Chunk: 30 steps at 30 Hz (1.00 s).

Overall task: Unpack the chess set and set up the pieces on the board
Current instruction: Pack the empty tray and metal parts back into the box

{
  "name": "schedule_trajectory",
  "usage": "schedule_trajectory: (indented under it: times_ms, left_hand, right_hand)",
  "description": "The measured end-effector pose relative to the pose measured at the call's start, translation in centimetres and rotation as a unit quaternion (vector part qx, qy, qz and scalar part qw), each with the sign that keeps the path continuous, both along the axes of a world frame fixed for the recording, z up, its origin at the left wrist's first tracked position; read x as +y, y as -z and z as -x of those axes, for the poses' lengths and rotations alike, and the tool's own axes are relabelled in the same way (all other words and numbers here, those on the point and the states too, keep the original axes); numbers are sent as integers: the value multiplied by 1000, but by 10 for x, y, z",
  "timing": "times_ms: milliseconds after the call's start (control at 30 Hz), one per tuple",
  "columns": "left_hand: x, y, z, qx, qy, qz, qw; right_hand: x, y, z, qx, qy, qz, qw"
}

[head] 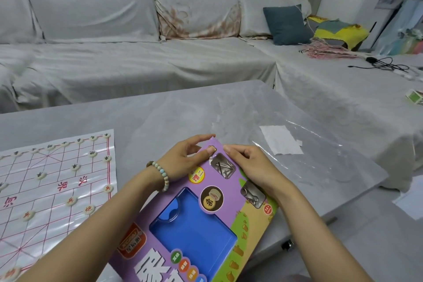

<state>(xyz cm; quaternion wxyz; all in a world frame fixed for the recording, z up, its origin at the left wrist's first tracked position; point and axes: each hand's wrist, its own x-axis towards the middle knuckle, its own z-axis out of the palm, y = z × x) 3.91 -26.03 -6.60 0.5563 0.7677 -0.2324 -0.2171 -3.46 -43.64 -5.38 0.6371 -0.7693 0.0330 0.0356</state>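
A purple chess set box (199, 231) lies on the grey table in front of me, with a blue tray showing through its window and metal ring puzzles near its far end. My left hand (185, 160) and my right hand (249, 162) both pinch the box's far top edge. To the left lies the plastic Chinese chess board sheet (52, 190) with red lines. Several round cream pieces (75, 167) stand on its points.
The grey table (183, 110) also carries a clear plastic wrapper (320, 155) and a white paper slip (281, 139) at right. A covered sofa (137, 52) runs behind, with a dark cushion (288, 24), cords and clutter at far right.
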Motion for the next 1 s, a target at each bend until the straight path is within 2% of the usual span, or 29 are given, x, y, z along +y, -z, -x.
schedule_trajectory:
  times_ms: [67,200,267,433,567,733,867,1000]
  left_hand:
    - [1,0,0,-5,-5,-1,1000]
    - [17,2,-6,-4,-66,11,998]
    - [26,9,-10,10,-98,29,995]
    - [26,20,-3,3,-177,69,982]
    - [25,22,1,0,-217,72,973]
    - [24,19,-7,19,-221,56,973]
    - [25,13,-14,-22,-229,10,973]
    - [33,12,-6,-78,-209,-66,973]
  right_hand:
    - [-5,-1,2,17,-17,-10,1000]
    - [-41,0,11,71,-14,51,996]
    - [-55,4,16,86,-10,45,995]
    - [-47,13,17,48,45,8,998]
    - [-39,18,13,39,61,26,997]
    - [-37,21,9,60,55,-12,997]
    - [-41,33,2,65,166,-32,984]
    - [-49,48,-2,62,316,-126,938]
